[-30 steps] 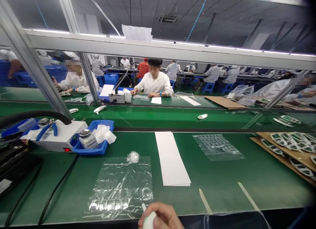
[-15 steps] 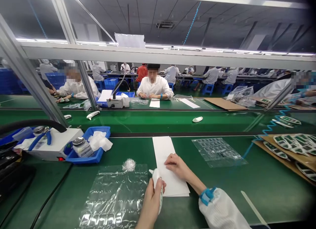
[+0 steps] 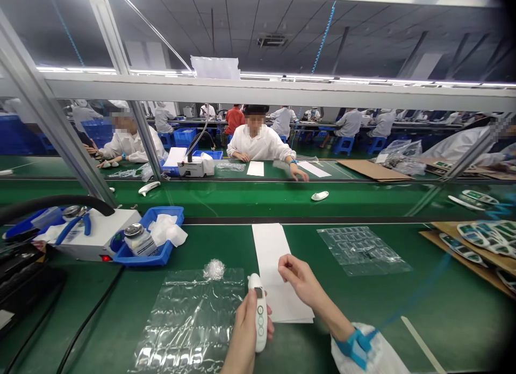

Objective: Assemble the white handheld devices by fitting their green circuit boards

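A white handheld thermometer [image 3: 261, 323] with a small dark screen and several round buttons stands nearly upright in my left hand [image 3: 244, 325]. Its buttons face me, and my fingers wrap round its body. My right hand [image 3: 300, 280] hovers over the white paper sheets [image 3: 271, 250], thumb and fingers pinched together; whatever may be between them is too small to make out. A blue strap circles that wrist. Left of the thermometer lies a clear plastic sheet [image 3: 189, 315], with a crumpled clear wad [image 3: 214, 269] at its top edge.
A blue tray [image 3: 155, 260] holds a jar and white tissue, beside a white box-shaped unit [image 3: 86, 239]. Another clear sheet with pockets [image 3: 363, 250] lies right. Cardboard [image 3: 447, 245] bears several white-green parts. Beyond, a green belt [image 3: 242, 199] carries white housings; a co-worker's hand [image 3: 298, 172] reaches towards it.
My left hand has turned the thermometer so its screen and buttons face me. My right hand has lifted slightly off the paper, rightward. The co-worker opposite has stretched an arm towards the belt.
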Demonstrator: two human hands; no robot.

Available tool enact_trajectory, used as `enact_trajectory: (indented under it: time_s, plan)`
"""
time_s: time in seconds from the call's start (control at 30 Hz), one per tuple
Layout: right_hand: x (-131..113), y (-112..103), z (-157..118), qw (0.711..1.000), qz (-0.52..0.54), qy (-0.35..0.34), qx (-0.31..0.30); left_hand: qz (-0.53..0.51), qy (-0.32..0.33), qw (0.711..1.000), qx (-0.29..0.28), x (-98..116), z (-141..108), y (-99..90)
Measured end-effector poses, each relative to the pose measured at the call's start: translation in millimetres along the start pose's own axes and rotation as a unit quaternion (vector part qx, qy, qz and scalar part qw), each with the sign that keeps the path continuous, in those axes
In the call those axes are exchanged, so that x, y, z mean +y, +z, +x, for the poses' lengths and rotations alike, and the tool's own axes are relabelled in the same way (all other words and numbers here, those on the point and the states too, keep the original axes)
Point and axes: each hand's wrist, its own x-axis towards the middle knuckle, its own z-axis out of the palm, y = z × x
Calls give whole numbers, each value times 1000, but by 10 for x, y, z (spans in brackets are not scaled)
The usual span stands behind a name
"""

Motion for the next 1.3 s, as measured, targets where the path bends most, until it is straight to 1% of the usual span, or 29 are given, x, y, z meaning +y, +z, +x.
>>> enact_trajectory:
  time_s: [0.13,0.2,0.27,0.37,0.57,0.83,1.0,1.17,1.23,1.3]
  plan:
    - [-480,265,-290,992,106,17,-58,-4,-49,998,-28,145,-151,-46]
    - [-624,396,-377,991,118,14,-65,12,-56,998,-23,187,-220,-61]
    - [-687,492,-409,993,102,5,-59,13,-47,999,-12,199,-263,-75]
    - [-699,570,-398,996,74,-1,-54,3,-34,999,-10,182,-280,-112]
    - [-707,628,-383,998,41,-7,-57,11,-28,999,-21,162,-269,-193]
    - [-681,666,-377,998,5,-12,-60,23,-40,999,8,203,-301,-183]
    - [-658,677,-372,998,2,-15,-65,30,-42,999,7,201,-299,-195]
    - [-690,666,-387,997,-28,-28,-64,35,-43,998,15,220,-335,-189]
    - [-688,667,-394,997,-36,-30,-62,42,-37,998,18,208,-341,-193]
    - [-658,685,-395,998,-10,-16,-57,64,-11,998,21,190,-330,-202]
